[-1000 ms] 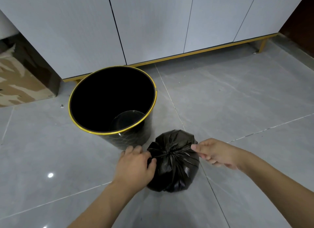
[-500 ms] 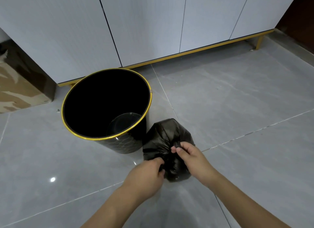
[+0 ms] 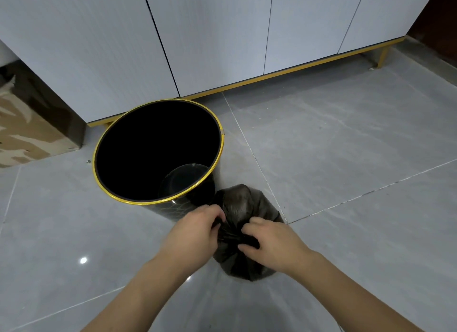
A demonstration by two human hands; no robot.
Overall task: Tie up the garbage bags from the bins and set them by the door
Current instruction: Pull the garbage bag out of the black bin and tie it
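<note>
On the floor tile, bag position: I see the black garbage bag [image 3: 243, 205] on the grey tile floor [image 3: 346, 158], just beside the bin [image 3: 158, 200].
Bag appearance: glossy, crinkled black film; rounded and full; its top is gathered into tight pleats between my hands.
Left hand [image 3: 195, 235]: fingers curled round the gathered plastic, gripping it.
Right hand [image 3: 269, 242]: fingers curled, pinching the gathered plastic from the other side.
Bin: black, round, gold rim, upright, without a liner.
Background: white cabinet doors [image 3: 210, 35] with gold base trim.
</note>
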